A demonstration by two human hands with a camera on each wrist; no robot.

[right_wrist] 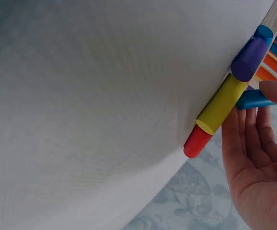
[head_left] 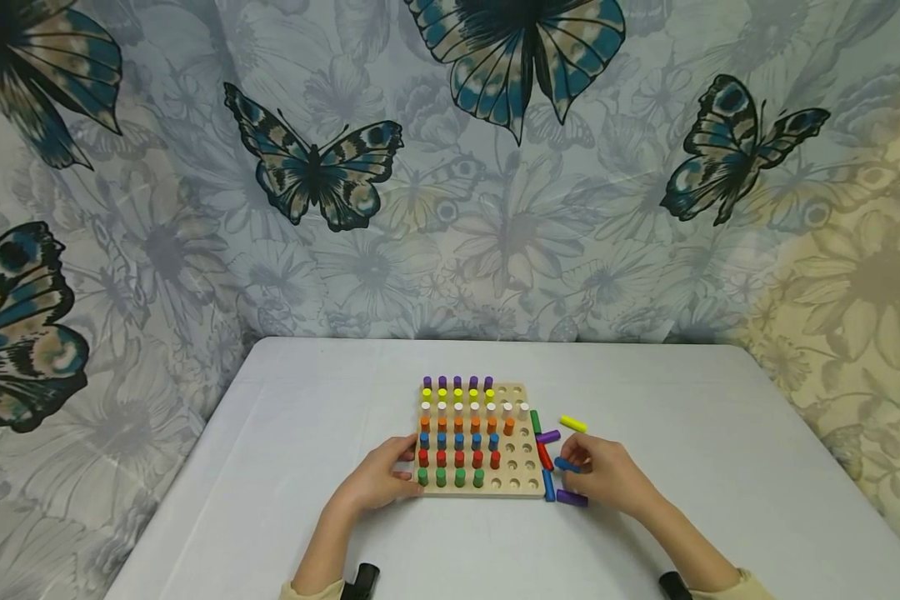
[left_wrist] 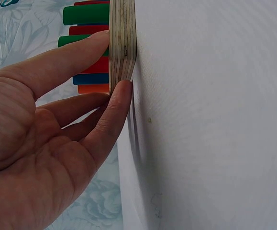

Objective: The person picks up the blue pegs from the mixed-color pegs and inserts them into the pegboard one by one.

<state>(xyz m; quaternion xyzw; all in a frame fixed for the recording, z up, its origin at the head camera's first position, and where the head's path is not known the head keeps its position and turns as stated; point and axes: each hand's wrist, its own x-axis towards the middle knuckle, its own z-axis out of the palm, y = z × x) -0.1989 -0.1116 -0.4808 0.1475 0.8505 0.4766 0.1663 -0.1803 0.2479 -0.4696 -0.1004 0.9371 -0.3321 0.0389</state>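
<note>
Right hand (head_left: 607,477) pinches blue peg (head_left: 567,465) beside pegboard (head_left: 528,487) edge.

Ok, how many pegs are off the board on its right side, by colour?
green peg: 1
yellow peg: 1
red peg: 1
purple pegs: 2
blue pegs: 2, one pinched by the right hand
Total: 7

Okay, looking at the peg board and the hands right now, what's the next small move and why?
Probably lift the blue peg that the right hand pinches and set it in an open hole of the blue row on the board. That row stops at five pegs, with empty holes to its right, and the left hand already steadies the board's edge.
</note>
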